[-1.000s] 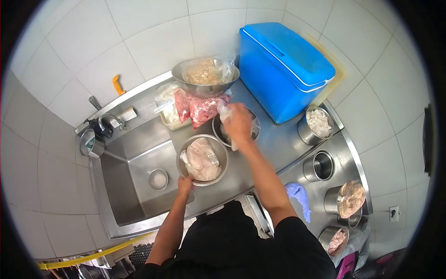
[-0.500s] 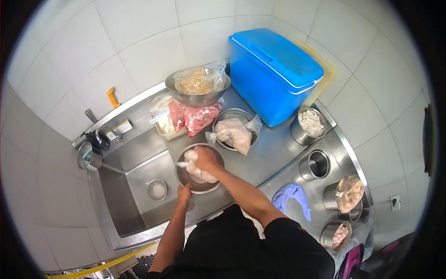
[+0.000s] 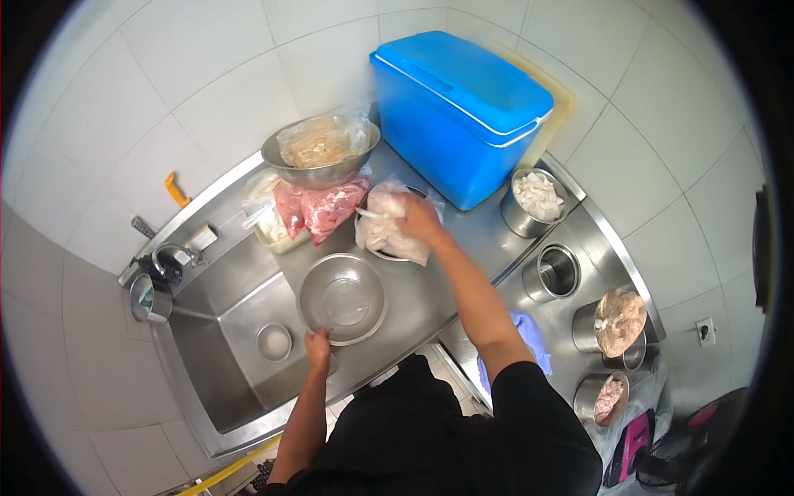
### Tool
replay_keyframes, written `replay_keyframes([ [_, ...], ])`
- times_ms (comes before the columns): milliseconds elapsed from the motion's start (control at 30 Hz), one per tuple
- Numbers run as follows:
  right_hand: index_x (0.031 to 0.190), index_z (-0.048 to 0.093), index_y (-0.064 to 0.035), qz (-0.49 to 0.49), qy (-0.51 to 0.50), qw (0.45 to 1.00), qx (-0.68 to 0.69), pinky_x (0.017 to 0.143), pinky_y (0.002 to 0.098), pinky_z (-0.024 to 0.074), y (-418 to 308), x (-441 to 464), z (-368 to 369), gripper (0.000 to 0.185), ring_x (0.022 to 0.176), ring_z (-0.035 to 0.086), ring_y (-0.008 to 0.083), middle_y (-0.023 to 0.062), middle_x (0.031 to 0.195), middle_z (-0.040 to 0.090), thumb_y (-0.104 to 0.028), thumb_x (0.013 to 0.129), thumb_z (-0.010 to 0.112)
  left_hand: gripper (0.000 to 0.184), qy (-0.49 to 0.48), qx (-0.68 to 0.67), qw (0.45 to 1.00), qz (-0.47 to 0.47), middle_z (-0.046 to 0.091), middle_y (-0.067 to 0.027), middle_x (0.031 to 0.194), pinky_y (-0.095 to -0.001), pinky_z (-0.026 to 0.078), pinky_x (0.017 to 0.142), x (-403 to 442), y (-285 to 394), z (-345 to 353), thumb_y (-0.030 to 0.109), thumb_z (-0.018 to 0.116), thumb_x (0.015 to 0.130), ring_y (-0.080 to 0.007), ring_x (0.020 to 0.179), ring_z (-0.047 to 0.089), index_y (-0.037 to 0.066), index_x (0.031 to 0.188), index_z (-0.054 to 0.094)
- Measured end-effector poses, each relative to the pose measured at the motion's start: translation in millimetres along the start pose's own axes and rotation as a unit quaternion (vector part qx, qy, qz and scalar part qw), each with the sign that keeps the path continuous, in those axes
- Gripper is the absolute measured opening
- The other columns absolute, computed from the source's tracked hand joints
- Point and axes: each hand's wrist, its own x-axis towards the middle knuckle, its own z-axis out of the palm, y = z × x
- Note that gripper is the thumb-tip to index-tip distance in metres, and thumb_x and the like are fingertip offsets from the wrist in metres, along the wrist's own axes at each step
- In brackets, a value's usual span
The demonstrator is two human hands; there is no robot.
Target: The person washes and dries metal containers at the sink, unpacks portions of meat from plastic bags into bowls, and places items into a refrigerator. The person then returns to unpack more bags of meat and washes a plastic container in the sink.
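Note:
My left hand (image 3: 319, 347) grips the near rim of a wide steel bowl (image 3: 342, 302), which has a little wetness on its bottom. The bowl sits at the sink's right edge. My right hand (image 3: 420, 218) is closed on a clear plastic bag of pale meat (image 3: 382, 217), at a second steel bowl farther back. That second bowl is mostly covered by the bags, and the bag there before now blends with the held one. To its left lie bags of pink meat (image 3: 324, 212).
A sink (image 3: 240, 331) with a small round bowl (image 3: 274, 341) in it is at left. Behind stand a large bowl with a bag (image 3: 318, 174) and a blue cooler (image 3: 460, 116). At right are several steel pots (image 3: 538, 217) and a purple cloth (image 3: 529, 335).
My right hand has lifted the bag of pale meat out of the front bowl and carried it back to the second bowl. My left hand stays on the front bowl's rim.

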Motion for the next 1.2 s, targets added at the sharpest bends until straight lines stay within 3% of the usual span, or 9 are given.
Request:
replay_keyframes([
  [133, 0.122, 0.054, -0.0116, 0.022, 0.014, 1.000, 0.013, 0.094, 0.0341, 0.0407, 38.8, -16.5, 1.5, 0.052, 0.116, 0.049, 0.0265, 0.0135, 0.128, 0.050, -0.018, 0.071, 0.065, 0.055, -0.035, -0.045, 0.998, -0.030, 0.056, -0.0148, 0.095, -0.0343, 0.049, 0.058, 13.4, -10.8, -7.1, 0.013, 0.054, 0.070, -0.0243, 0.078, 0.057, -0.003, 0.120, 0.037],
  [200, 0.124, 0.052, -0.0088, 0.120, -0.061, 0.945, 0.299, 0.092, 0.0326, 0.0421, 42.8, -21.8, -29.5, 0.052, 0.112, 0.053, 0.0256, 0.0134, 0.124, 0.054, -0.023, 0.075, 0.063, 0.066, -0.005, -0.098, 0.993, -0.070, 0.055, -0.0157, 0.101, -0.0379, 0.051, 0.061, 27.2, -13.8, -11.1, 0.014, 0.055, 0.070, -0.0267, 0.087, 0.058, 0.000, 0.129, 0.028],
  [300, 0.121, 0.052, 0.0001, 0.296, 0.062, 0.932, 0.201, 0.086, 0.0339, 0.0471, 82.1, -46.9, 11.9, 0.054, 0.099, 0.060, 0.0273, 0.0190, 0.113, 0.059, -0.028, 0.076, 0.062, 0.058, -0.060, -0.153, 0.985, -0.043, 0.056, -0.0141, 0.102, -0.0397, 0.053, 0.060, 43.2, -7.9, -22.0, 0.018, 0.054, 0.080, -0.0253, 0.083, 0.061, 0.004, 0.129, 0.028],
  [400, 0.105, 0.056, 0.0024, 0.504, 0.026, 0.734, 0.454, 0.053, 0.0353, 0.0546, 72.4, -64.1, 12.0, 0.046, 0.067, 0.063, 0.0243, 0.0161, 0.091, 0.062, -0.026, 0.070, 0.066, 0.048, -0.132, -0.206, 0.969, -0.032, 0.057, -0.0124, 0.100, -0.0381, 0.053, 0.056, 48.8, 4.0, -21.7, 0.031, 0.049, 0.090, -0.0241, 0.076, 0.062, 0.007, 0.127, 0.030],
  [600, 0.094, 0.059, 0.0050, 0.466, 0.053, 0.847, 0.248, 0.049, 0.0385, 0.0541, 96.1, -61.8, 59.5, 0.042, 0.069, 0.065, 0.0263, 0.0166, 0.083, 0.063, -0.013, 0.058, 0.073, 0.039, -0.289, -0.144, 0.928, -0.185, 0.055, -0.0138, 0.096, -0.0394, 0.048, 0.060, 34.9, -3.5, -6.4, 0.045, 0.049, 0.088, -0.0259, 0.076, 0.057, 0.013, 0.110, 0.048],
  [667, 0.085, 0.062, 0.0061, 0.508, 0.059, 0.747, 0.425, 0.055, 0.0390, 0.0537, 79.5, -82.8, 53.3, 0.032, 0.068, 0.066, 0.0274, 0.0203, 0.084, 0.065, -0.011, 0.058, 0.068, 0.040, -0.357, -0.098, 0.910, -0.189, 0.055, -0.0146, 0.097, -0.0393, 0.047, 0.061, 21.1, -10.0, 21.8, 0.045, 0.050, 0.088, -0.0260, 0.078, 0.057, 0.013, 0.111, 0.047],
  [900, 0.086, 0.062, 0.0069, 0.579, 0.172, 0.743, 0.289, 0.070, 0.0389, 0.0517, -0.7, -167.9, 7.9, 0.032, 0.080, 0.064, 0.0339, 0.0256, 0.091, 0.063, -0.014, 0.061, 0.062, 0.039, -0.437, -0.078, 0.880, -0.167, 0.053, -0.0131, 0.105, -0.0431, 0.047, 0.072, -26.3, 35.7, 90.8, 0.041, 0.051, 0.088, -0.0270, 0.085, 0.054, 0.009, 0.111, 0.045],
  [1033, 0.093, 0.060, 0.0075, 0.615, 0.129, 0.731, 0.267, 0.079, 0.0409, 0.0486, -34.0, -241.5, -10.6, 0.040, 0.094, 0.060, 0.0362, 0.0272, 0.096, 0.061, -0.019, 0.063, 0.064, 0.045, -0.574, -0.077, 0.805, -0.124, 0.051, -0.0092, 0.119, -0.0453, 0.046, 0.084, 32.3, 28.5, 116.6, 0.044, 0.044, 0.091, -0.0278, 0.104, 0.052, 0.009, 0.118, 0.046],
  [1200, 0.074, 0.062, 0.0067, 0.596, 0.278, 0.726, 0.201, 0.067, 0.0417, 0.0517, -102.5, -326.6, 12.2, 0.028, 0.077, 0.064, 0.0355, 0.0249, 0.076, 0.063, -0.018, 0.061, 0.062, 0.062, -0.728, -0.048, 0.673, -0.121, 0.036, -0.0103, 0.138, -0.0468, 0.036, 0.100, -48.7, 42.3, 114.7, 0.051, 0.031, 0.092, -0.0284, 0.123, 0.040, 0.009, 0.136, 0.032],
])
